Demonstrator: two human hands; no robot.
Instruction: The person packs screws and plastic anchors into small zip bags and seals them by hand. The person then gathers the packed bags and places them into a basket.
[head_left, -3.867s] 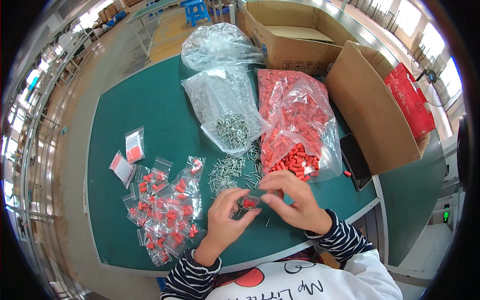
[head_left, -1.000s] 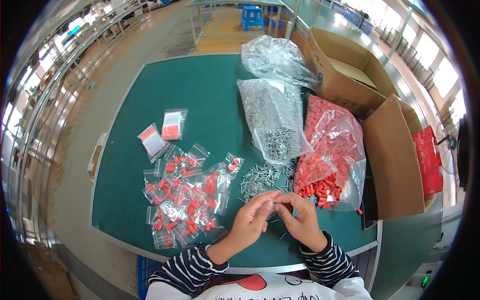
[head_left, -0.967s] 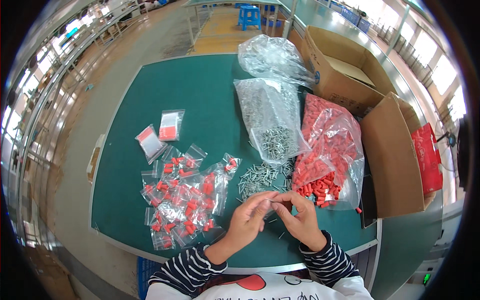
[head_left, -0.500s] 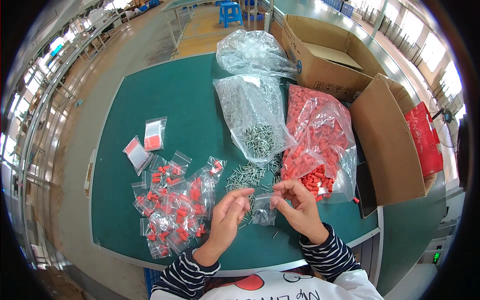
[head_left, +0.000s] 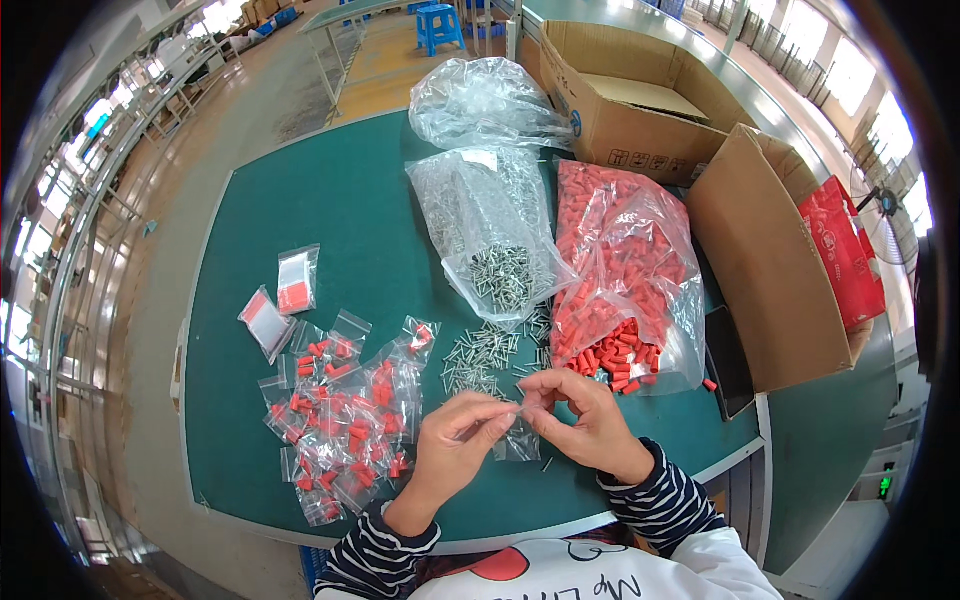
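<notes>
Close together over the near middle of the table, my left hand (head_left: 452, 452) and my right hand (head_left: 584, 424) pinch the top edge of a small clear zip bag (head_left: 518, 443). Its lower part hangs below the fingertips; what is inside, if anything, I cannot make out. Just beyond my fingers lies a loose heap of small silver screw-like pins (head_left: 478, 352). More of them spill from a large clear bag (head_left: 452, 205). Short red plastic tubes (head_left: 622, 352) show at the mouth of another large bag (head_left: 625, 225), beyond my right hand.
Left of my left hand lies a pile of small filled zip bags (head_left: 345, 425). Two packs of flat bags (head_left: 297, 280) sit behind it. A crumpled clear bag (head_left: 485, 105), open cardboard boxes (head_left: 775, 270) and a dark flat object (head_left: 730, 365) stand or lie toward the back and right.
My hands have come closer together, and my left fingertips now pinch the small bag's top edge beside my right ones. The whole view has shifted slightly.
</notes>
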